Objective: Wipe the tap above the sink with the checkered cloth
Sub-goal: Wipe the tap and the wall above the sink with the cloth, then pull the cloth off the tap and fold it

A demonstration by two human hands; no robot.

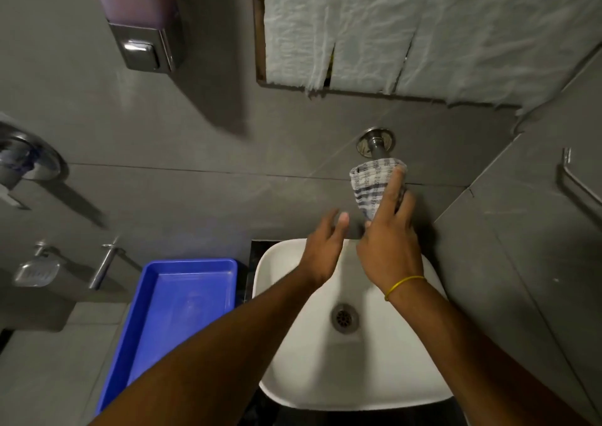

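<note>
A chrome tap (376,144) sticks out of the grey tiled wall above a white sink (293,376). A white cloth with blue-grey checks, the checkered cloth (369,181), is wrapped around the tap's spout and hides most of it. My right hand (391,243), with a yellow band at the wrist, grips the cloth around the spout, index finger stretched along it. My left hand (322,249) hovers over the sink's back rim just left of the cloth, fingers apart, holding nothing.
A blue plastic tray (136,344) lies on the counter left of the sink. On the wall are a soap dispenser (143,44), a soap dish (34,271), a metal peg (102,266), a paper-covered mirror (423,28), and a rail (576,178) at right.
</note>
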